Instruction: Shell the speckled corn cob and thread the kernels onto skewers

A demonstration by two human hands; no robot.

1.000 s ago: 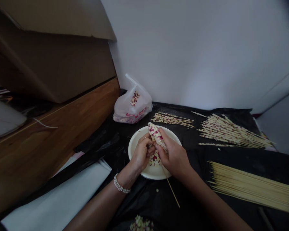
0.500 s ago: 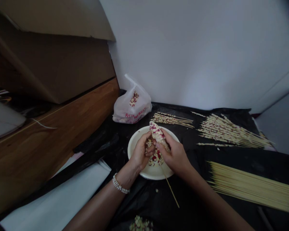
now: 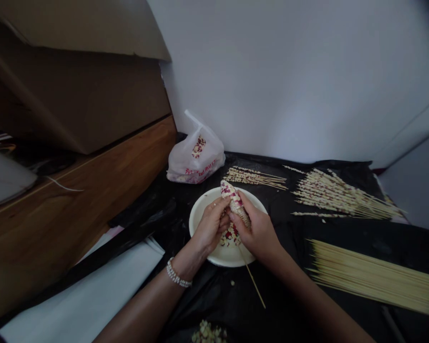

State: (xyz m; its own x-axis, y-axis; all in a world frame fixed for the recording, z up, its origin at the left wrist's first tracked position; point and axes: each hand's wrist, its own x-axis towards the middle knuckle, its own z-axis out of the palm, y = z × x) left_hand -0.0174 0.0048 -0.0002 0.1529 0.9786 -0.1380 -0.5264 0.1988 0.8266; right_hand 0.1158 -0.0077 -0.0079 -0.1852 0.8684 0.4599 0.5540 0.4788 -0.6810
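A corn cob (image 3: 230, 191) with white and purple kernels is held tilted over a pale bowl (image 3: 196, 209). Its lower part looks stripped of kernels. My right hand (image 3: 255, 226) wraps around the cob from the right. My left hand (image 3: 212, 224) is closed at the cob's left side, thumb pressed against the kernels; its curled fingertips are partly hidden. Loose kernels (image 3: 229, 238) lie in the bowl beneath both hands. A thin wooden skewer (image 3: 255, 285) leans over the bowl's front rim.
Behind the bowl stands a white plastic bag (image 3: 196, 164) of corn. Kernel-threaded skewers lie in a small bundle (image 3: 252, 177) and a large pile (image 3: 329, 195). Bare skewers (image 3: 375, 276) lie at right. Loose kernels (image 3: 209, 333) sit in front; a cardboard box (image 3: 93, 95) stands left.
My left thumb has moved up and right onto the cob, and the left fingers have drawn closer to it. My right hand keeps its hold.
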